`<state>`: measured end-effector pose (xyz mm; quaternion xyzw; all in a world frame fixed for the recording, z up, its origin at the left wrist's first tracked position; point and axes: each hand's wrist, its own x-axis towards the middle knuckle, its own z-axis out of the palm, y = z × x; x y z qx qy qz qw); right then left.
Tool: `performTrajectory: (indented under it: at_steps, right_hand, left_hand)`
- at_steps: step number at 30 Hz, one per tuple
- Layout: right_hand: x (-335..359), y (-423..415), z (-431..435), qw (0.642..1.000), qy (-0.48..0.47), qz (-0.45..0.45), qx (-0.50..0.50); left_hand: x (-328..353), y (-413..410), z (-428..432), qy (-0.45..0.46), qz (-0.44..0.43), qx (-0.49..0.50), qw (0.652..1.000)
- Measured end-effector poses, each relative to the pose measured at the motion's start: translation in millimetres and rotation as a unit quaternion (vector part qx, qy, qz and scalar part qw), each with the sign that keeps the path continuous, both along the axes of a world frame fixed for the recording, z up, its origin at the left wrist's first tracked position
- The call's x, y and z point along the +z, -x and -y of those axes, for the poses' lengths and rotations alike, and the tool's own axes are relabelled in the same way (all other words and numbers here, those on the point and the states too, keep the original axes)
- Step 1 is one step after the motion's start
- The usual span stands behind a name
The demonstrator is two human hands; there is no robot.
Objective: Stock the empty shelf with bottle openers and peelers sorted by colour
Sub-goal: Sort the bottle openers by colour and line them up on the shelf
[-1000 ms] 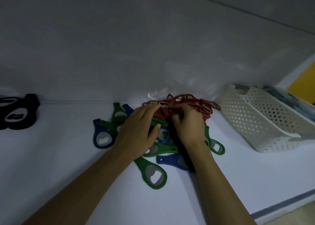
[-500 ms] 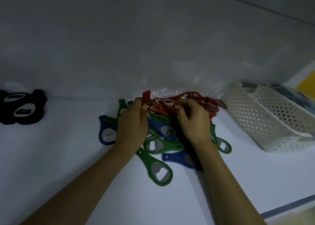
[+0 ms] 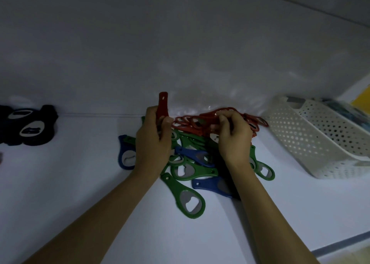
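A mixed heap of bottle openers lies on the white shelf (image 3: 80, 183): red openers (image 3: 192, 121) at the back, green openers (image 3: 190, 201) and blue openers (image 3: 202, 155) in front. My left hand (image 3: 154, 141) grips one red opener (image 3: 162, 105) upright, its handle sticking up above my fingers. My right hand (image 3: 234, 135) pinches a red opener in the red bunch, just above the heap. A single blue opener (image 3: 125, 153) lies at the heap's left edge.
A group of black openers (image 3: 28, 127) sits at the far left against the back wall. A white perforated basket (image 3: 312, 139) stands tilted at the right. The shelf's front edge (image 3: 340, 243) runs along the lower right.
My left hand has lifted one red opener out of the bunch and turned it upright. My right hand has stayed on the red bunch.
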<state>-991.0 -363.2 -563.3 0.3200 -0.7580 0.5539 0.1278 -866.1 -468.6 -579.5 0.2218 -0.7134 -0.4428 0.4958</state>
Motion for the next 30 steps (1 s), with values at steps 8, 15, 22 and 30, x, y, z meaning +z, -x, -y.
performTrajectory:
  at_steps: [8,15,22,30]
  right_hand:
    - [8,-14,1,0.972,0.058,0.095,0.206]
    - [6,-15,4,0.967,0.094,0.153,0.181]
    - [-11,-3,6,0.922,-0.34,-0.171,0.076]
    - [-2,-7,2,0.997,-0.018,0.033,0.072]
  left_hand:
    - [-2,5,-1,0.034,0.065,-0.04,0.996]
    - [-8,4,-6,0.175,0.157,-0.013,0.972]
    - [-2,1,-1,0.041,0.061,0.003,0.997]
    - [0,3,-1,-0.043,0.003,-0.017,0.999]
